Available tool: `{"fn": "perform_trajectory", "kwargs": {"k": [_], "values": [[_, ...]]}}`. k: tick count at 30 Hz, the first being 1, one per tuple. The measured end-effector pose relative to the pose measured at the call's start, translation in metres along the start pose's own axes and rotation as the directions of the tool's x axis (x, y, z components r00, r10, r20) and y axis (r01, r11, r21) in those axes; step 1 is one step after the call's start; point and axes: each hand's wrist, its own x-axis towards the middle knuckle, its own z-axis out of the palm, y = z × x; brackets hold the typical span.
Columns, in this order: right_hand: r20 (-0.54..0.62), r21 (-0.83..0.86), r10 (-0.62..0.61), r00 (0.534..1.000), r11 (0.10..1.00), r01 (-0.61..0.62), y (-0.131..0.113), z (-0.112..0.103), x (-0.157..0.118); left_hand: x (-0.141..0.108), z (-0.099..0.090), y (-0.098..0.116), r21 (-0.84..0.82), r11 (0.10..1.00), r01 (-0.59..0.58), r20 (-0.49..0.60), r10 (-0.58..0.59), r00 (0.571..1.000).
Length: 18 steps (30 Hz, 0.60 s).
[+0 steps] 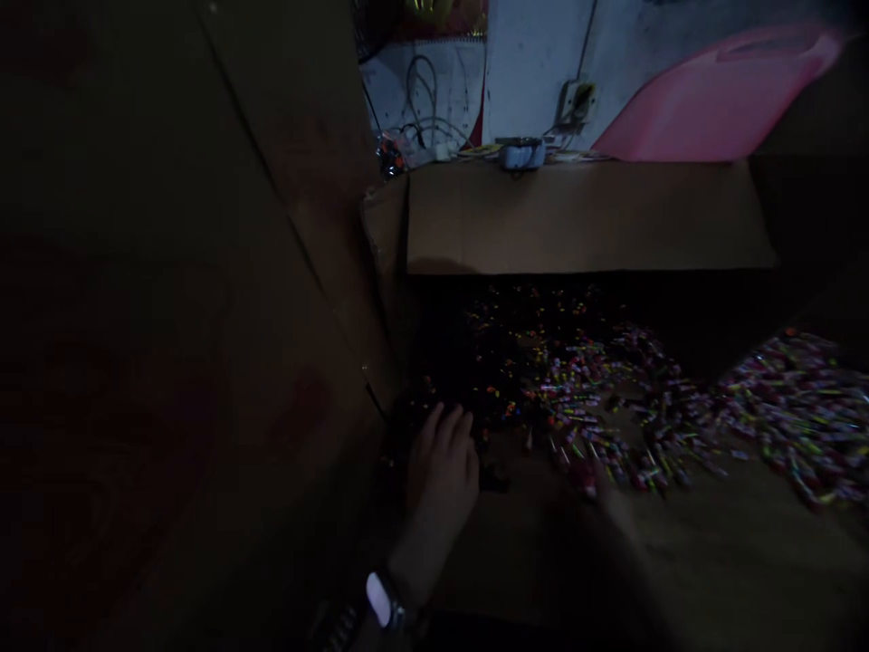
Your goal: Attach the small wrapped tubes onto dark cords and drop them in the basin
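My left hand (444,462), with a watch (381,599) on its wrist, rests palm down over a dark patch of small bits at the left of the surface. Its fingers are stretched forward and slightly apart, with nothing visible in them. Further right, my right hand (607,498) is dim and smeared by motion, at the near edge of scattered small shiny pieces (577,389) in pink, white and yellow. A reddish piece (585,478) shows by its fingertips; whether it is held is unclear. The kind of pieces cannot be made out.
A larger heap of similar pieces (807,407) lies at the right. Behind is a cardboard flap (584,217), with a pink plastic item (720,100), a wall socket (578,101) and cables (424,100) beyond. A brown panel (272,299) borders the left side. The light is very dim.
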Motion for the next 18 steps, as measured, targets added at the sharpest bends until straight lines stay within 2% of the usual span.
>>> {"fn": "perform_trajectory", "kwargs": {"k": [1, 4, 6, 9, 11, 13, 14, 16, 18], "values": [[-0.020, 0.053, 0.002, 1.000, 0.999, 0.000, 0.004, -0.003, 0.001, -0.004, 0.015, -0.009, 0.093, 0.995, 0.034, 0.073, -0.041, 0.997], [-0.011, 0.250, -0.002, 1.000, 0.968, 0.005, 0.012, -0.010, 0.000, -0.018, 0.045, -0.023, 0.273, 0.957, 0.099, 0.169, -0.149, 0.974], [0.004, 0.336, 0.022, 1.000, 0.942, -0.022, 0.010, -0.016, -0.006, -0.024, 0.053, -0.025, 0.302, 0.948, 0.104, 0.192, -0.167, 0.967], [0.008, 0.380, 0.075, 0.997, 0.922, -0.073, 0.001, -0.026, -0.018, -0.027, 0.050, -0.022, 0.274, 0.957, 0.095, 0.197, -0.152, 0.968], [0.022, 0.396, 0.094, 0.995, 0.913, -0.095, -0.008, -0.032, -0.025, -0.028, 0.040, -0.018, 0.146, 0.981, 0.125, 0.132, -0.144, 0.981], [0.060, 0.415, 0.102, 0.993, 0.902, -0.118, -0.017, -0.036, -0.032, -0.029, 0.028, -0.011, -0.096, 0.980, 0.175, 0.006, -0.175, 0.985], [0.080, 0.418, 0.106, 0.991, 0.899, -0.130, -0.024, -0.036, -0.036, -0.029, 0.021, -0.007, -0.235, 0.950, 0.207, -0.055, -0.225, 0.973], [0.108, 0.415, 0.103, 0.989, 0.899, -0.139, -0.040, -0.034, -0.045, -0.031, 0.009, 0.003, -0.491, 0.822, 0.288, -0.127, -0.395, 0.910], [0.092, 0.424, 0.053, 0.994, 0.902, -0.087, -0.061, -0.030, -0.056, -0.032, -0.001, 0.010, -0.701, 0.606, 0.375, -0.069, -0.581, 0.811]]}}
